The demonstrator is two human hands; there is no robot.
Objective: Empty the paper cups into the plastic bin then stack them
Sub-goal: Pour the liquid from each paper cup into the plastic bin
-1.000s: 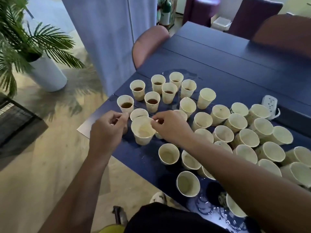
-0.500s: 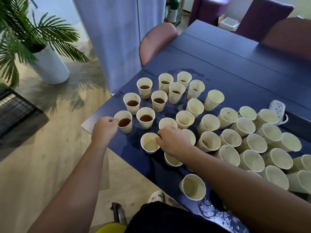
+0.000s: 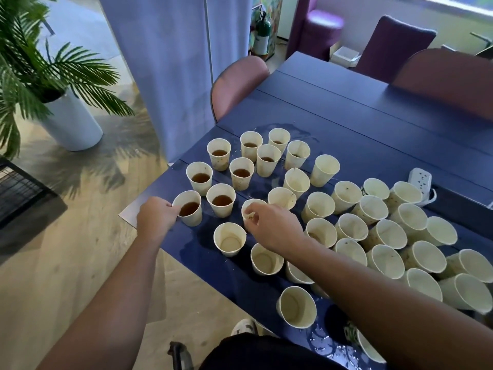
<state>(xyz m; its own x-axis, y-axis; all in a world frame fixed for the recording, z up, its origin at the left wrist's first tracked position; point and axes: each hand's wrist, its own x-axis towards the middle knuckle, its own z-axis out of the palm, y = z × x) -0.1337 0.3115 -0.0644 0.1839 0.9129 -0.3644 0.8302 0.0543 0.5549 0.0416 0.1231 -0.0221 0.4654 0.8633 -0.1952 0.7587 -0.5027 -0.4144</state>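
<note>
A: What do we see of the left grip?
B: The left hand has its fingers curled round the near side of a full cup, fingertips at the rim. That cup stands upright at the tabletop's near-left corner, brown liquid inside.

A: And the right grip?
B: The right hand pinches the rim of an empty cup, thumb and fingers clamped on its near edge. The cup is upright; whether it is lifted off the tabletop we cannot tell.

A: How do the arms lie?
B: Both forearms reach forward from the bottom of the view. The left one runs over the floor to the corner; the right one crosses above several empties, hiding some.

A: Where do the other cups stand?
B: 7 more full cups cluster beyond the 2 hands, close together. The empties crowd the right side, many tilted and touching. 2 empties stand just below the right hand.

A: Edges and room?
B: The held full cup sits just beside the left edge, with the floor below. A wet patch lies between the hands. The far tabletop is bare, with a power strip at the right. We see no bin.
</note>
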